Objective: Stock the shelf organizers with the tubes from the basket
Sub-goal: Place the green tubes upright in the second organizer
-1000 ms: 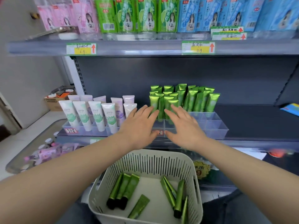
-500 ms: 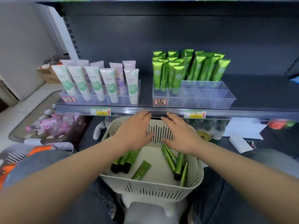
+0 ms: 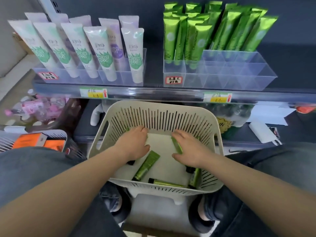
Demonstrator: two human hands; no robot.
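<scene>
- The slotted white basket (image 3: 159,115) sits on a pale stool (image 3: 153,207) between the person's knees, just below the front edge of the shelf (image 3: 153,94).
- The left hand (image 3: 133,144) is palm down on the basket's left side, its fingers reaching toward the far wall over a bunch of tubes. One black cap (image 3: 130,162) shows under the wrist. I cannot tell whether the fingers have closed on anything.
- The right hand (image 3: 189,149) is palm down on the right side with its thumb spread. A green tube (image 3: 177,145) shows at the edge of the hand between forefinger and thumb, its long axis running near to far. I cannot tell whether it is actually gripped.
- A loose green tube (image 3: 147,165) lies flat on the basket floor between the hands. It sits diagonally, with the crimped end far-right and the black cap near-left.
- Another tube (image 3: 165,183) lies along the near wall with its axis left to right and its cap to the left.
- More tubes (image 3: 195,177) lie by the right wall, partly under the right wrist.
- On the shelf, the clear right-hand organizer (image 3: 222,72) holds green tubes (image 3: 171,36) standing upright with crimped ends up, in its rear rows and left column.
- The left organizer (image 3: 89,77) holds white leaf-print tubes (image 3: 100,50) with purple ones behind, all upright and leaning slightly.
</scene>
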